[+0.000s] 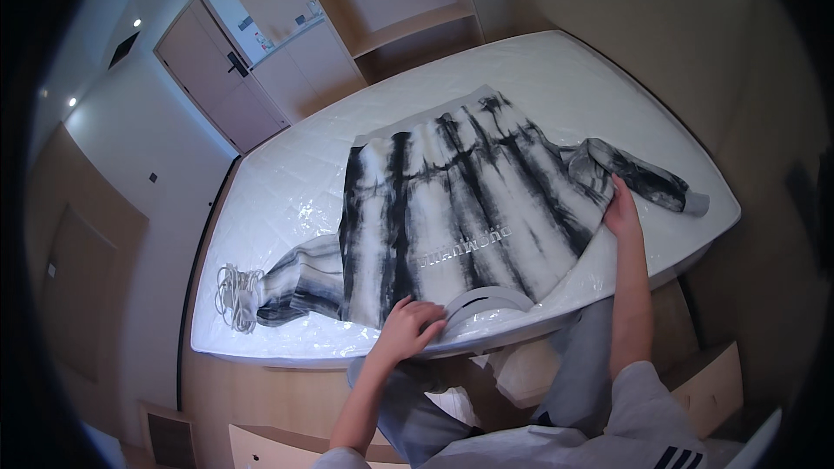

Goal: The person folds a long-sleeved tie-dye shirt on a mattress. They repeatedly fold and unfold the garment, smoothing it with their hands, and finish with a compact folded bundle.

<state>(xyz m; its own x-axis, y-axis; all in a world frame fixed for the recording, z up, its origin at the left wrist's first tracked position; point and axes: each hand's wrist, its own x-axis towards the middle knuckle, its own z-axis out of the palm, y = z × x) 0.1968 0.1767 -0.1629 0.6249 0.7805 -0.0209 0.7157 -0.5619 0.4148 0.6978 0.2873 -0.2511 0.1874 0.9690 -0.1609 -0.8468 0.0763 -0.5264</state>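
A black and white tie-dye sweatshirt (449,202) lies spread on a mattress in clear plastic wrap (287,189). Its grey collar points toward me and its grey hem points away; raised lettering crosses the chest. My left hand (410,326) rests beside the collar on the shoulder edge, fingers apart. At the right shoulder seam, near the bent sleeve (642,176), is my right hand (621,208); its fingertips touch the fabric, and whether they pinch it is unclear. The other sleeve (300,280) is crumpled toward the left, its cuff beside a coiled white cable (239,298).
Beyond the mattress stand a low cabinet (313,65) with bottles on top, an open shelf unit (414,29) and a door (208,71). A padded headboard (658,32) rises at the right. Wooden drawer boxes (710,391) are near my legs.
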